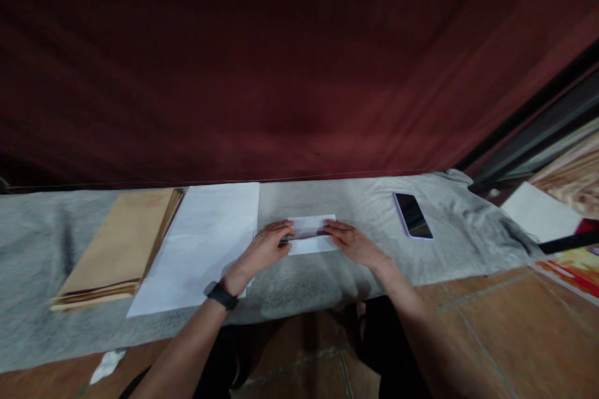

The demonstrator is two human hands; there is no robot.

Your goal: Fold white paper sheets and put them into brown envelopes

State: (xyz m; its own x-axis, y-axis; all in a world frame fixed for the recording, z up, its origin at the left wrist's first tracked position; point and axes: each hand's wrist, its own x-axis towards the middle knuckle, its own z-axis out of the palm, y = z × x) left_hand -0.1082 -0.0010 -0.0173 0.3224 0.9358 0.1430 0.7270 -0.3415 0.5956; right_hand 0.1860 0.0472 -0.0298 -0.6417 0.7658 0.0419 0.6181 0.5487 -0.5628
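Observation:
A small white sheet of paper [312, 245] lies on the grey cloth in front of me, with a raised fold running across its middle. My left hand [270, 245] grips its left edge, thumb below and fingers above the fold. On the opposite edge, my right hand [354, 244] holds the paper the same way, its fingers pressed near the fold. A dark watch [221, 295] is on my left wrist. The parts of the paper under my fingertips are hidden.
To the left lie a stack of large white sheets [206, 243] and a pile of brown envelopes [116, 237]. A phone [413, 216] rests on the grey cloth [322, 287] at right. Dark red fabric [290, 75] hangs behind; a crumpled white scrap [108, 366] is on the tiled floor.

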